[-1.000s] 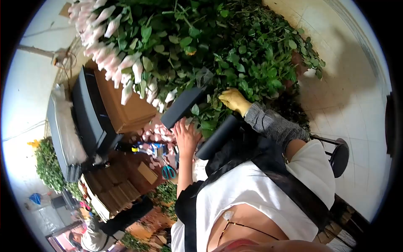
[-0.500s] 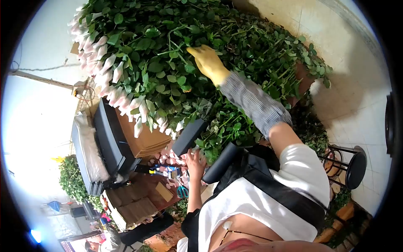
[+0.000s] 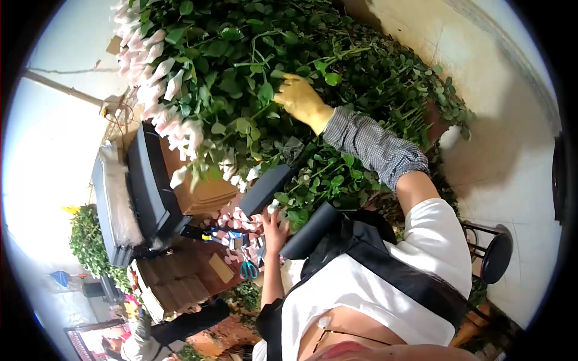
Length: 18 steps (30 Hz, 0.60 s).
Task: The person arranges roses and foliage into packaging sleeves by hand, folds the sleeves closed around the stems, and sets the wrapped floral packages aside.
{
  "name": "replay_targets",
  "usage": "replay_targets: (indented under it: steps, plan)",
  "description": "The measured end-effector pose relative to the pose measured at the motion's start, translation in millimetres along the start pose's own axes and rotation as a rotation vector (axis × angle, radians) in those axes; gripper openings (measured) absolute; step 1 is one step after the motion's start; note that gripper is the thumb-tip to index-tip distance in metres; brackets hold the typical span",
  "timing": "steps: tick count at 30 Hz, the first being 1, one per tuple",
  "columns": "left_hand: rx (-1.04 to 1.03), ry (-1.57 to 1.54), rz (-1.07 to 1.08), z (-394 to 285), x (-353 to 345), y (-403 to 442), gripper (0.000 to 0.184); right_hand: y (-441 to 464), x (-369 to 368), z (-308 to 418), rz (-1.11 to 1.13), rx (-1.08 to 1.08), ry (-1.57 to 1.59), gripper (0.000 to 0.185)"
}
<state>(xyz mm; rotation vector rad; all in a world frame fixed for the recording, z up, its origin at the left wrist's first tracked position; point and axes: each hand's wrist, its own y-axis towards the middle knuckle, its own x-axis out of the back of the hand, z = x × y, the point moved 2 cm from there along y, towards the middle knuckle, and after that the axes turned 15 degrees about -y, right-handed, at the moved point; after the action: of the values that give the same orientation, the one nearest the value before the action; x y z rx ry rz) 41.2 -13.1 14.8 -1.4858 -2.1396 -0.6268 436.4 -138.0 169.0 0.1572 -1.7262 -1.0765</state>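
The flowers (image 3: 158,72) are lying in a broad heap across the far side, their pale, netted heads pointing left and their leafy stems (image 3: 343,90) running right. They are looking light, with stiff, springy stems and soft heads that are probably bruising easily; the lower stem is seeming the safer place for taking hold, though thorns may be catching. The gloved right hand (image 3: 303,103) is reaching in among the leaves, fingers partly bending; whether its grip is closing on a stem, I cannot tell. The bare left hand (image 3: 275,233) is resting beside two dark pads (image 3: 267,189), its fingers pointing up; its grip is not showing clearly either. One pair of scissors (image 3: 248,269) is lying by the tabletop (image 3: 203,256), and one stool (image 3: 497,259) is standing right. The heads are overlapping too much for an exact count, but well over a dozen are showing.
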Motion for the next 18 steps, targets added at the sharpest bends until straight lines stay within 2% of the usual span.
replay_targets:
  steps: [1, 2, 4, 6, 7, 8, 9, 11, 15, 17, 18]
  plan:
    - [-0.003, 0.027, -0.003, -3, -1, 1, 0.066, 2, 8, -13, 0.065, 0.094, -0.129, 0.02]
    - [-0.02, 0.049, -0.007, -6, 0, 1, 0.067, -6, -21, -41, 0.116, 0.077, -0.092, 0.011]
    - [-0.046, 0.104, -0.014, -2, -1, 0, 0.071, -26, -18, -91, -0.055, -0.051, -0.263, 0.012]
    - [-0.047, 0.084, -0.031, -8, -2, 0, 0.069, -57, -27, -155, -0.018, -0.085, -0.274, 0.012]
    - [-0.045, 0.078, -0.036, -9, -1, 0, 0.069, -75, -39, -180, 0.142, -0.397, 0.083, 0.015]
    - [-0.043, 0.072, -0.044, -7, -1, -1, 0.069, -79, 4, -165, 0.242, -0.156, -0.373, 0.024]
    - [-0.039, 0.06, -0.054, -5, -3, -2, 0.069, -92, 23, -165, 0.15, -0.076, -0.184, 0.034]
    - [-0.031, 0.05, -0.068, -3, -5, -2, 0.068, -93, 58, -149, 0.081, -0.075, -0.135, 0.025]
    - [-0.071, 0.076, -0.089, -2, -6, -3, 0.066, -86, 89, -127, 0.16, -0.09, -0.162, 0.029]
    - [-0.061, 0.08, -0.107, -1, -7, -2, 0.064, -79, 76, -118, 0.072, -0.085, -0.413, 0.034]
    - [-0.058, 0.077, -0.105, -5, -6, -2, 0.063, -85, 52, -119, 0.206, -0.112, -0.577, 0.038]
